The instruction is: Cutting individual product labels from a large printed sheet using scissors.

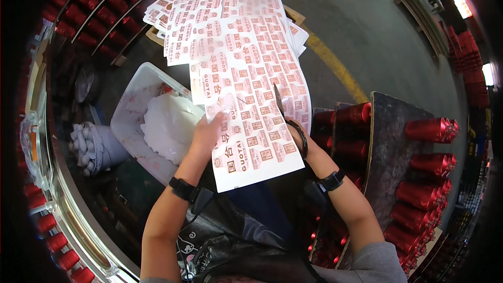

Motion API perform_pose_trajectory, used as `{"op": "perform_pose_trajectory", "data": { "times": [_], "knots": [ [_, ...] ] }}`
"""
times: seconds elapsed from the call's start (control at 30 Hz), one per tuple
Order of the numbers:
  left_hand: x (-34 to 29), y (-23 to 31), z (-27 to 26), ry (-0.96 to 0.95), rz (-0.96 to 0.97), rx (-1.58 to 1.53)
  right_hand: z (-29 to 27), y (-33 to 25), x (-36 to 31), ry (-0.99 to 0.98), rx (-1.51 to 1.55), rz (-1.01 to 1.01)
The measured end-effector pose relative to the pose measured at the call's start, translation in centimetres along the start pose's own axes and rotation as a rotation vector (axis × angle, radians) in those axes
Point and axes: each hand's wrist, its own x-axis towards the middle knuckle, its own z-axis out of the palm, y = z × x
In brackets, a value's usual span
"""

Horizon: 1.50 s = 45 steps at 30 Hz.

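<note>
A large white sheet of printed red and brown labels (251, 136) hangs in front of me, its near edge slightly raised. My left hand (207, 133) grips its left edge, the thumb on top and the other fingers hidden beneath. On the sheet's right side, my right hand (305, 139) is closed round the black handles of scissors (278, 98), and one dark blade shows above the paper. Most of the right fingers are hidden by the sheet and the handles. Beyond the held sheet, a stack of similar label sheets (181, 21) lies fanned out, partly overlapped by it.
At left stands a white plastic tub (137, 86) with pale sheet pieces (167, 126) inside, beside a bucket of white items (89, 147). Red shiny bottles (427, 194) line a dark board (380, 141) at right. Red pieces on curved rails (99, 5) fill the far left.
</note>
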Motion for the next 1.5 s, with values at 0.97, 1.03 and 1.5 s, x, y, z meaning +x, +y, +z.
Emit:
{"op": "perform_pose_trajectory", "data": {
  "times": [0.97,1.03,1.5],
  "knots": [
    [-1.0,2.0,0.9,0.060,-0.092,-0.070,1.6,-0.3,0.0,0.194,-0.268,-0.113],
    [-0.6,1.5,0.5,0.088,0.051,0.016,2.0,-0.4,0.0,0.213,-0.196,-0.079],
    [0.1,1.1,-0.5,0.077,0.091,0.234,2.6,-1.3,-0.3,0.220,-0.172,-0.016]
  ]
}}
